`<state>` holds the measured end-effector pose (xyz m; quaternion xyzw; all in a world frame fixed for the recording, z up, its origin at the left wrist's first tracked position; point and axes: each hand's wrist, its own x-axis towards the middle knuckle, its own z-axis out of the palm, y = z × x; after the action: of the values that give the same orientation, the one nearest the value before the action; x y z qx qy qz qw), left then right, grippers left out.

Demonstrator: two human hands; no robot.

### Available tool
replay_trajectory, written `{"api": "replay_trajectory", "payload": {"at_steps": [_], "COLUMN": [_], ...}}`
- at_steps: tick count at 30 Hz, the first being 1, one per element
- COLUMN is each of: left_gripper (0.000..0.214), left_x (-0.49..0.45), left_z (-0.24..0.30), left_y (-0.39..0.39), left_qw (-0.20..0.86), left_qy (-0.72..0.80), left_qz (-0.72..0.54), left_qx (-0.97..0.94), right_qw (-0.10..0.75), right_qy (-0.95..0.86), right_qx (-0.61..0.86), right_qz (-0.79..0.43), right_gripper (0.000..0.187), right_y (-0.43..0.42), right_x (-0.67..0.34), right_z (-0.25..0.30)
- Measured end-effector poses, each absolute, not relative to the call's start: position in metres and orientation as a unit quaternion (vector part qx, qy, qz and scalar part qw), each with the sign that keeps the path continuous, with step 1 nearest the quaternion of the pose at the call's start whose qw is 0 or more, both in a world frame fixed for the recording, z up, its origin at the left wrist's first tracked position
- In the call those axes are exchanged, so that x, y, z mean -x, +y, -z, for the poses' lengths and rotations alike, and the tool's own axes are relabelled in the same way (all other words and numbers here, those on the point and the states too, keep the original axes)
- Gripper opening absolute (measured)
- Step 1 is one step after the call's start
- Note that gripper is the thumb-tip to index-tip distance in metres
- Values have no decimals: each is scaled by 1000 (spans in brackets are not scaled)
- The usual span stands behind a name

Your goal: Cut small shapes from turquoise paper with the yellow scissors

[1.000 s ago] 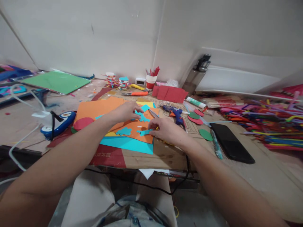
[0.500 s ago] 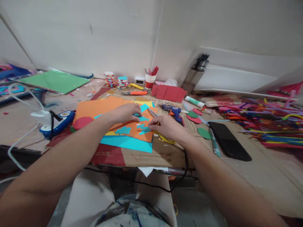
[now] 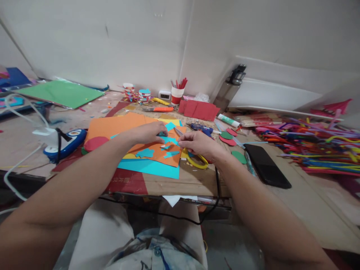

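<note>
My left hand (image 3: 152,133) rests over small blue paper pieces on orange paper (image 3: 112,127), its thumb and fingers apart. The fingertips of my right hand (image 3: 198,144) are pinched together at the end of a blue paper piece (image 3: 174,142). Beneath that hand lie scissors with a yellow handle (image 3: 199,164), their blade pointing away past the fingers. Near the hands are a blue paper star (image 3: 145,153) and a blue strip (image 3: 171,154). A larger blue sheet (image 3: 152,169) shows below the orange paper.
Right of my hands lie a blue glue gun (image 3: 206,130), red and green paper circles (image 3: 227,139), a black phone (image 3: 266,165) and many pipe cleaners (image 3: 317,146). A bottle (image 3: 228,90) and a cup of red sticks (image 3: 177,96) stand behind. A black cable (image 3: 218,187) hangs over the front edge.
My right hand has moved up and away from the blue strip, showing more of the yellow scissor handle. My left hand stays over the blue pieces. The view has shifted slightly.
</note>
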<state>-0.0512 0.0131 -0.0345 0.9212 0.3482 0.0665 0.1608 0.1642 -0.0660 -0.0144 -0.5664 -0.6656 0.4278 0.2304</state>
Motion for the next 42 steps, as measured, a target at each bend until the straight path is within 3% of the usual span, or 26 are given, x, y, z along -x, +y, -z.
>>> {"api": "replay_trajectory", "payload": {"at_steps": [8,23,28,38,42], "left_gripper": [28,27,17,10,12], "left_x": [52,55,63,67,58], "left_z": [34,28,22,13,15], "left_y": [16,16,16,16,9], "left_qw": [171,209,233,175,186], "left_qy": [374,378,369,270,216], "left_qz": [-61,-106,-114,-366,-385], "left_qx": [-910,-896,-892,-873,-878], "right_qw": [246,341,373,388,382], "right_qy": [-632,-653,-602,-602,-626], "right_qx": [560,507,522,516,514], "right_qz": [-477,-448,-476,-469,-446], "right_gripper": [7,4,13,12,7], "right_y": [-62,-62,-63,-59,-60], "right_x": [-165,-164,-160,-157,-157], "right_z": [17,19,18,22,21]}}
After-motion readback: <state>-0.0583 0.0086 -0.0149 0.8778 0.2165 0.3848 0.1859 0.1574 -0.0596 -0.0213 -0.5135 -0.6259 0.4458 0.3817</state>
